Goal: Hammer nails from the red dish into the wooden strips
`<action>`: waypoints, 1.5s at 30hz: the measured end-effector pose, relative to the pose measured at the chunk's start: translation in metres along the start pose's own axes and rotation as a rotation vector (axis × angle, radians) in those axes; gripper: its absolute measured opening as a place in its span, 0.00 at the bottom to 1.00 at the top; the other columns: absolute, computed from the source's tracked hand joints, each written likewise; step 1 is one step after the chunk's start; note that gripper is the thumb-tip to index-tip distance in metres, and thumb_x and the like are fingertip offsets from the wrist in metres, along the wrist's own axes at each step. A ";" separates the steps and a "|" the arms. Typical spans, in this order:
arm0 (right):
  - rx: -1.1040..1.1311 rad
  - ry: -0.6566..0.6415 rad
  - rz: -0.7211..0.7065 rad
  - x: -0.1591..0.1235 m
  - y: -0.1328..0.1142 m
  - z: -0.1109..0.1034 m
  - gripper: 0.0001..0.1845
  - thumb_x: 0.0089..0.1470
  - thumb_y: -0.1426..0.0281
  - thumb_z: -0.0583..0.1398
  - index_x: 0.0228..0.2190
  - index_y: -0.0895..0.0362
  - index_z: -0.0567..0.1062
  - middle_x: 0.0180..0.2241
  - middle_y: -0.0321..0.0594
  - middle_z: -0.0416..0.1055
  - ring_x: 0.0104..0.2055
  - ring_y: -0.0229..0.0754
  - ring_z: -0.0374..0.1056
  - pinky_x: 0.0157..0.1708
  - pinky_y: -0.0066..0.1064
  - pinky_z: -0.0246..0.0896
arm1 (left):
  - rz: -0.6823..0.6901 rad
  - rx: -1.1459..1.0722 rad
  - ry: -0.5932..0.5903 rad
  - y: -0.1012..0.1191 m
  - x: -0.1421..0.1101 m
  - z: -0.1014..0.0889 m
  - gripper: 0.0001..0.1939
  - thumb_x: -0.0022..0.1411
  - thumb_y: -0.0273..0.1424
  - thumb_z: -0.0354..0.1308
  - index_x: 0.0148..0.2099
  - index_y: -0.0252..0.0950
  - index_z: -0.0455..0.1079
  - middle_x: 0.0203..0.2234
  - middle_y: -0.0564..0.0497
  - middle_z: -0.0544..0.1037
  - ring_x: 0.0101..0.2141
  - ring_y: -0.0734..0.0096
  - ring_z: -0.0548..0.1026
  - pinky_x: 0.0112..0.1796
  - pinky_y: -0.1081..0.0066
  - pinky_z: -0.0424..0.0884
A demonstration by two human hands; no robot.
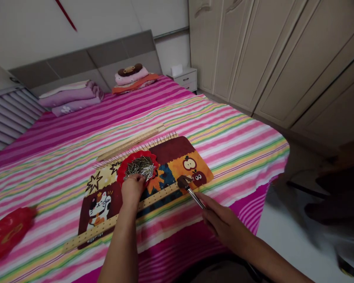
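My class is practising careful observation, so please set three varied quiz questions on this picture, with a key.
1. True or false: the right hand holds a hammer.
2. What fills the red bowl at the left hand?
A. buttons
B. nails
C. coins
3. Which animal is pictured on the mat beneath the bowl?

Key:
1. True.
2. B.
3. A cat.

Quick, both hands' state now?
Left hand: fingers at the nails in the red bowl; can't tell if gripping any.
Right hand: closed, holding the hammer by its handle.
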State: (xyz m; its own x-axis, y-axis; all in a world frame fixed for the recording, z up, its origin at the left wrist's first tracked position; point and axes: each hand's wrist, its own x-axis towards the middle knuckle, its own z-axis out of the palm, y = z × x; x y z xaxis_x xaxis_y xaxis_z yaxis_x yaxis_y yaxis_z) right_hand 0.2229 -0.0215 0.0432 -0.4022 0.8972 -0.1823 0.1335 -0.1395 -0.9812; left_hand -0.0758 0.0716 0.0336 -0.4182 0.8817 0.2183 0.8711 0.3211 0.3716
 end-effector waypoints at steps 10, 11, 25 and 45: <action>0.000 0.020 -0.011 0.001 0.005 0.000 0.27 0.60 0.70 0.50 0.60 0.54 0.61 0.19 0.28 0.56 0.20 0.34 0.52 0.20 0.26 0.49 | -0.162 -0.270 0.136 0.006 -0.017 -0.015 0.09 0.48 0.38 0.56 0.26 0.39 0.73 0.24 0.53 0.76 0.28 0.68 0.72 0.36 0.68 0.66; -0.001 0.024 -0.013 0.001 0.005 0.000 0.27 0.59 0.70 0.50 0.60 0.54 0.61 0.19 0.28 0.56 0.20 0.34 0.52 0.20 0.26 0.49 | -0.190 -0.308 0.147 0.006 -0.018 -0.015 0.09 0.47 0.38 0.56 0.27 0.39 0.73 0.24 0.53 0.76 0.28 0.69 0.72 0.37 0.68 0.66; -0.042 0.021 -0.037 -0.001 0.001 0.000 0.25 0.60 0.71 0.49 0.59 0.54 0.62 0.20 0.29 0.57 0.21 0.35 0.55 0.22 0.26 0.51 | -0.321 -1.048 0.222 0.016 -0.042 -0.021 0.11 0.41 0.34 0.62 0.23 0.36 0.63 0.28 0.51 0.78 0.31 0.67 0.77 0.34 0.66 0.75; -0.079 0.008 -0.013 -0.002 0.003 0.000 0.26 0.60 0.72 0.49 0.59 0.53 0.62 0.22 0.31 0.61 0.23 0.36 0.58 0.24 0.27 0.53 | -0.095 -0.661 0.032 0.019 -0.074 0.013 0.11 0.48 0.39 0.57 0.28 0.37 0.69 0.28 0.50 0.78 0.30 0.71 0.76 0.33 0.72 0.73</action>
State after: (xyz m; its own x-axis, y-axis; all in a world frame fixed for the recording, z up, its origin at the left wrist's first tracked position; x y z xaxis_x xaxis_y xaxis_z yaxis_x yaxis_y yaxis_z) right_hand 0.2242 -0.0240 0.0410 -0.3968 0.9023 -0.1683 0.1995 -0.0941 -0.9754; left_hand -0.0253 0.0174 0.0124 -0.5018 0.8459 0.1806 0.4933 0.1084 0.8631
